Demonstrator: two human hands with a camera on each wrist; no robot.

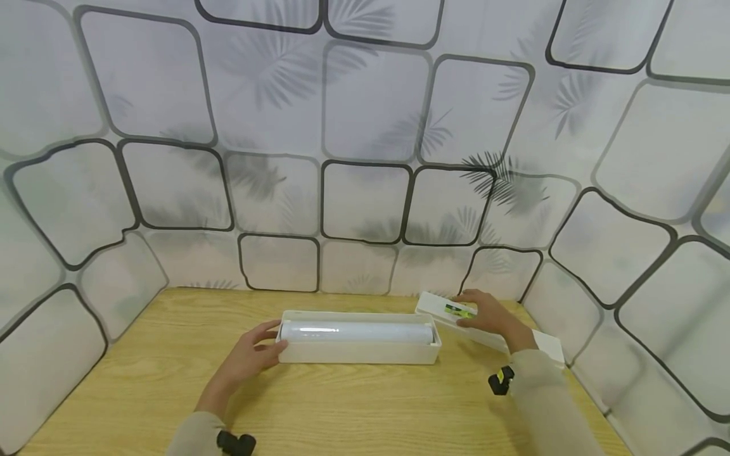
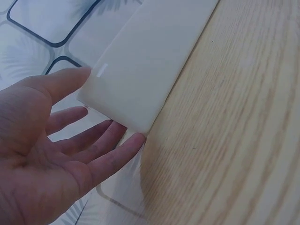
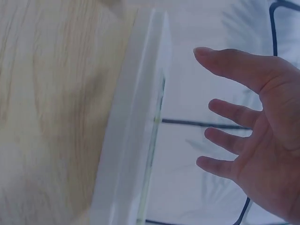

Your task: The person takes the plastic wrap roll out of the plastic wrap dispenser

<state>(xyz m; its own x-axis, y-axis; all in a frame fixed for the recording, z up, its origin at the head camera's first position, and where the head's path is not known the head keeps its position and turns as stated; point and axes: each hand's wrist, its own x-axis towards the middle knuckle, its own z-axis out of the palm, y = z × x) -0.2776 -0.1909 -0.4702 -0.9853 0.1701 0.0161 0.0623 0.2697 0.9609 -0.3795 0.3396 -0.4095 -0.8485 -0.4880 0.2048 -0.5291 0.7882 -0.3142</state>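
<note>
A long white box [image 1: 359, 354] stands on the table with its top off. Inside lies a roll of clear film [image 1: 371, 332], probably cling film. My left hand [image 1: 253, 351] is at the box's left end, thumb by the front corner; in the left wrist view its relaxed fingers [image 2: 115, 157] touch the end of the box [image 2: 145, 61]. Angled to the right of the box lies a long white lid [image 1: 436, 304] with a green label [image 1: 459, 310]. My right hand [image 1: 487, 313] is over the lid; in the right wrist view its spread fingers [image 3: 229, 110] are apart from the lid [image 3: 129, 122].
A wood-grain table [image 1: 365, 411] carries both pieces. Patterned fabric walls [image 1: 365, 202] rise behind the table and at both sides. The lid's right end lies close to the right wall.
</note>
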